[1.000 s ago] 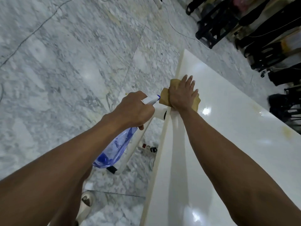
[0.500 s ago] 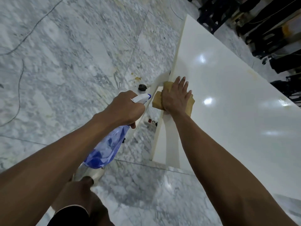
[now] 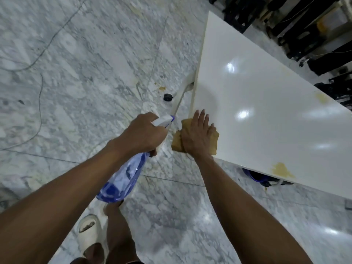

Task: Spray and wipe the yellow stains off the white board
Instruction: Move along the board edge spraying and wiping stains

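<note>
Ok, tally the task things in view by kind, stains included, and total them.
Stains: 2
Board: 1
Cloth: 1
Spray bottle: 1
Hands: 2
Total: 7

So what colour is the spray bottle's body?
Translucent blue spray bottle, with a white nozzle head; seen in the head view.

I've got the cloth (image 3: 196, 139) on the board's (image 3: 266, 96) near corner, spray bottle (image 3: 123, 176) just left of it.
</note>
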Demonstrator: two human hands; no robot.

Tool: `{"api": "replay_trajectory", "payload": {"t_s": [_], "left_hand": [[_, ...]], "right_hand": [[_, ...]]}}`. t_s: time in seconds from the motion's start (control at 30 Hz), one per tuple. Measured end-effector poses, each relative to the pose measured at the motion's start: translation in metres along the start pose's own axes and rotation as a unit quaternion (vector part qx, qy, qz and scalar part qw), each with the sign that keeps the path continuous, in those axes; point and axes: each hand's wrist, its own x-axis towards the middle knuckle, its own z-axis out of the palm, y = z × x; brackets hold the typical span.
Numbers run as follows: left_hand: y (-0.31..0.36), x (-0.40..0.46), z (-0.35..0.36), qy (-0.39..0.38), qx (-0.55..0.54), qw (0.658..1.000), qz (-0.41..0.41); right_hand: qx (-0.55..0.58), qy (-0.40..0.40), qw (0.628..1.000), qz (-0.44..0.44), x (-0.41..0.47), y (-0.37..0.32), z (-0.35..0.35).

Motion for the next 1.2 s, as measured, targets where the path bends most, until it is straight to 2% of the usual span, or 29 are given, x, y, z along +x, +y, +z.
{"api": "replay_trajectory", "payload": {"t_s": [0.13, 0.33, 0.5, 0.6, 0.67, 0.77, 0.83, 0.87, 0.93, 0.97, 1.03, 1.1, 1.17, 1.2], "left_hand": [[-0.001, -0.022, -0.001, -0.019, 0.013, 1.0, 0.007], [0.005, -0.035, -0.016, 0.004, 0.019, 1.0, 0.012], [0.023, -0.049, -0.025, 0.009, 0.033, 0.999, 0.0], [0.037, -0.066, -0.027, 0.001, 0.02, 1.0, -0.002], [0.044, -0.078, -0.026, -0.001, 0.028, 1.0, -0.005], [0.057, -0.096, -0.023, 0.001, 0.06, 0.998, -0.009], [0.07, -0.111, -0.024, 0.006, 0.061, 0.998, -0.013], [0.078, -0.12, -0.025, 0.011, 0.058, 0.998, -0.013], [0.096, -0.14, -0.029, 0.022, 0.04, 0.999, -0.009], [0.105, -0.15, -0.031, 0.028, 0.028, 0.999, -0.006], [0.122, -0.166, -0.035, 0.04, 0.007, 0.999, -0.003], [0.137, -0.174, -0.04, 0.062, -0.007, 0.998, -0.008], [0.147, -0.176, -0.043, 0.093, -0.013, 0.995, -0.012], [0.151, -0.175, -0.043, 0.11, -0.015, 0.994, -0.014]], "right_hand": [[-0.013, -0.01, 1.0, -0.019, -0.027, 0.003, 0.005], [0.029, -0.051, 0.998, -0.029, -0.03, 0.005, -0.009], [-0.071, -0.061, 0.979, -0.183, -0.069, 0.039, -0.001], [-0.074, -0.051, 0.977, -0.192, -0.068, 0.047, -0.006], [-0.011, -0.078, 0.982, -0.169, -0.067, 0.041, -0.018], [0.209, -0.074, 0.967, -0.129, -0.078, 0.026, -0.051], [0.374, -0.1, 0.92, -0.066, -0.093, 0.014, -0.081], [0.461, -0.108, 0.881, -0.011, -0.1, 0.008, -0.097], [0.623, -0.119, 0.769, 0.077, -0.114, -0.004, -0.127], [0.688, -0.122, 0.71, 0.089, -0.12, -0.01, -0.14], [0.771, -0.12, 0.618, 0.091, -0.123, -0.016, -0.157], [0.826, -0.153, 0.536, 0.082, -0.12, -0.022, -0.176], [0.854, -0.182, 0.483, 0.072, -0.109, -0.03, -0.19], [0.856, -0.189, 0.475, 0.075, -0.1, -0.033, -0.194]]}}
